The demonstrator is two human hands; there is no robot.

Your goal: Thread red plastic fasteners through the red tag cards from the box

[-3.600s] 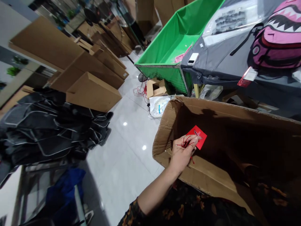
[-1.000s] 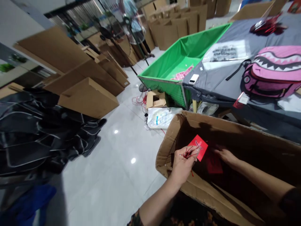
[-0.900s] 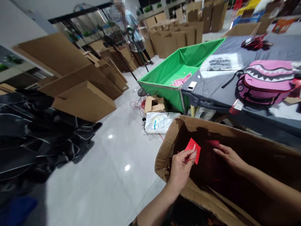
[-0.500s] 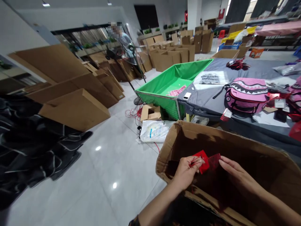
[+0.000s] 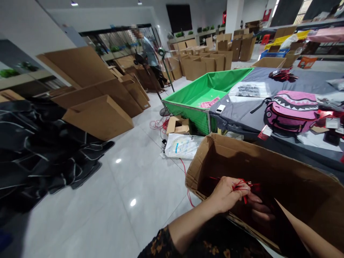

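Over the open cardboard box (image 5: 268, 152), my left hand (image 5: 227, 193) is closed around thin red strings (image 5: 239, 184). A small bright red piece (image 5: 245, 199) shows just below its fingertips. My right hand (image 5: 259, 208) meets the left fingertips, its fingers curled and partly darkened by a dark, see-through reddish sheet. What those fingers grip is hidden. A dark flap (image 5: 286, 229) crosses in front of the right wrist and hangs along the box's near side.
Beyond the box, a grey-covered table (image 5: 249, 104) bears a pink backpack (image 5: 292, 111) and a white phone (image 5: 220, 109). Left of it stands a green bin (image 5: 188, 94). Black fabric pieces (image 5: 48, 150) and cardboard cartons (image 5: 99, 118) lie at left. A person (image 5: 150, 53) is near a fan.
My right hand has moved left and down to meet the left hand. The red card now mostly disappears behind the fingers. The view has shifted slightly left, and the person in the background shows more fully.
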